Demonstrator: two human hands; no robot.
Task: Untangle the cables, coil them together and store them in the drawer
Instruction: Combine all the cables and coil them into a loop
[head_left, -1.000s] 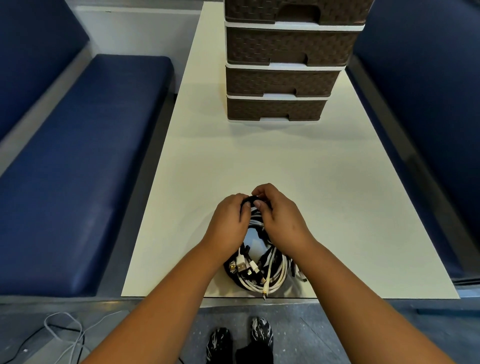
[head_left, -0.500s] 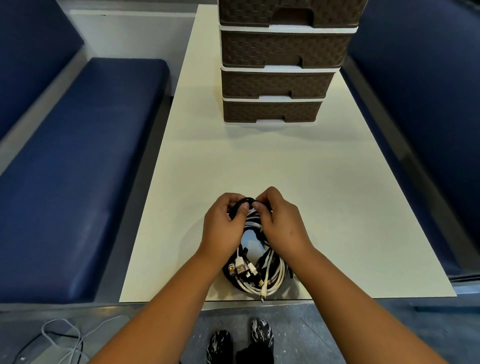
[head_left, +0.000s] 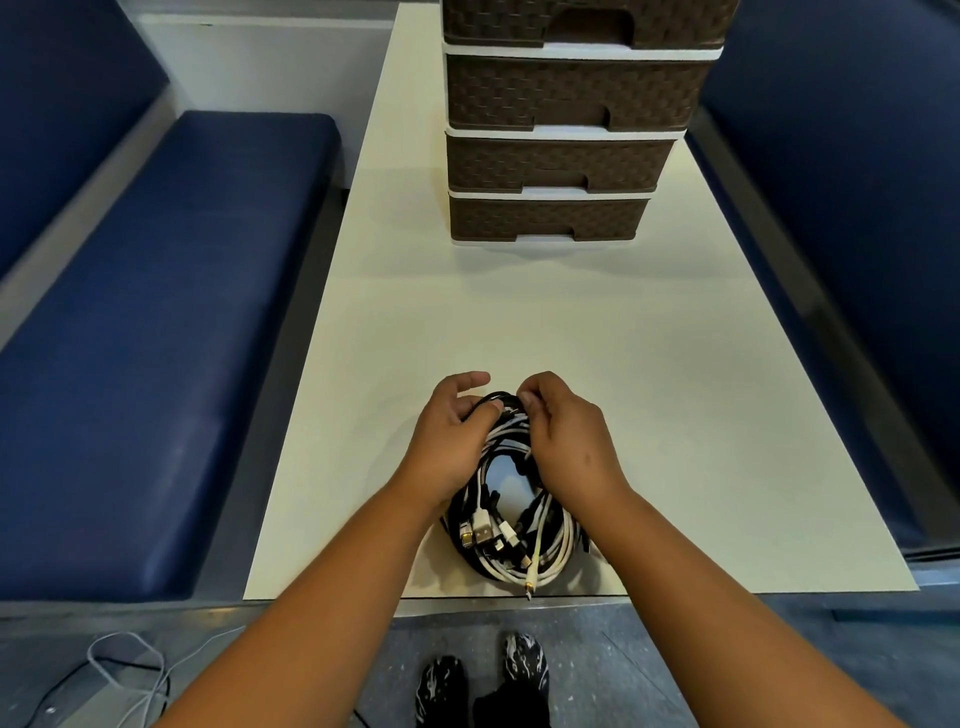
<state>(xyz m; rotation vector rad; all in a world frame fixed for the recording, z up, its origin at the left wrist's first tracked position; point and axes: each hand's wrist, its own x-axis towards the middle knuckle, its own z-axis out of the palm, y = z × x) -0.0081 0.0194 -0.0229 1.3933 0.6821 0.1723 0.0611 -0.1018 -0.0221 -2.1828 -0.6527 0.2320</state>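
Observation:
A coiled bundle of black and white cables (head_left: 511, 540) lies on the cream table (head_left: 649, 395) near its front edge, plugs showing at the bundle's near side. My left hand (head_left: 449, 441) grips the far left of the coil, thumb pressed on a black cable and forefinger lifted. My right hand (head_left: 566, 436) pinches the same black loop at the far top of the coil. A brown woven drawer unit (head_left: 556, 156) with several drawers, all pushed in, stands at the far end of the table.
Blue cushioned benches run along both sides, the left bench (head_left: 156, 338) and the right bench (head_left: 857, 208). On the floor lie a loose white cable (head_left: 130, 670) at bottom left and my feet in patterned shoes (head_left: 483, 680) below the table edge.
The left forefinger has lifted off the coil and the fingers have spread a little. Both hands stay at the far end of the bundle; the camera has tilted slightly.

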